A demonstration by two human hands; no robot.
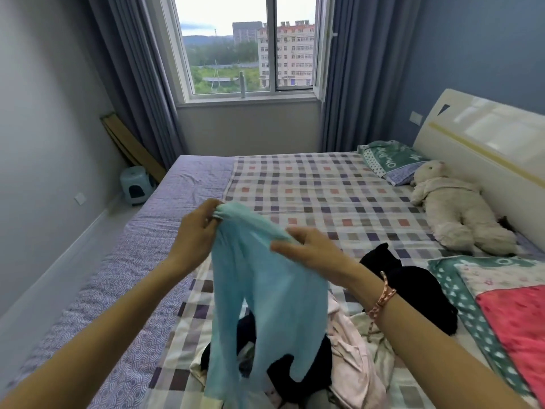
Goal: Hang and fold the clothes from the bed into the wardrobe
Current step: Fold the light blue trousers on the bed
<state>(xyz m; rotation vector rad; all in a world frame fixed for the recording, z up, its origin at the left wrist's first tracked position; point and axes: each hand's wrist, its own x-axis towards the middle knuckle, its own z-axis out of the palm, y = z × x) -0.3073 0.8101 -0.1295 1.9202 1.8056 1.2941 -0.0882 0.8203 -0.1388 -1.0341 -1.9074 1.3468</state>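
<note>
- The room is a bedroom: a bed (pixel 309 184) with a checked sheet fills the middle, a window (pixel 247 45) between grey-blue curtains faces the camera, and a glossy cream headboard (pixel 486 137) stands at the right.
- The light blue garment (pixel 265 284) is held up in the air over the near part of the bed. It hangs free, above the clothes pile (pixel 351 349). This position probably lets the cloth drop under its own weight so that its shape and top edge can be found.
- The left hand (pixel 197 231) is closed. Its fingers and thumb pinch one bunched end of the garment's upper edge.
- The right hand (pixel 309 246) is also closed, and it grips the same upper edge further along. A braided bracelet (pixel 383 296) sits on this wrist.
- The two hands are near each other, so the upper edge is gathered and not stretched flat. The lower part hangs in two lobes; whether these are legs or sleeves cannot be told.
- The clothes pile lies directly under the garment and holds pink, white and dark items. A black garment (pixel 413 284) lies just to the right of it. These await sorting.
- A plush toy (pixel 454 211) and a green pillow (pixel 392 159) lie by the headboard, well apart from the work area.
- The wardrobe is not in view. The step in hand appears to be straightening one item before it is folded or hung, so the task seems to be at an early stage.
</note>
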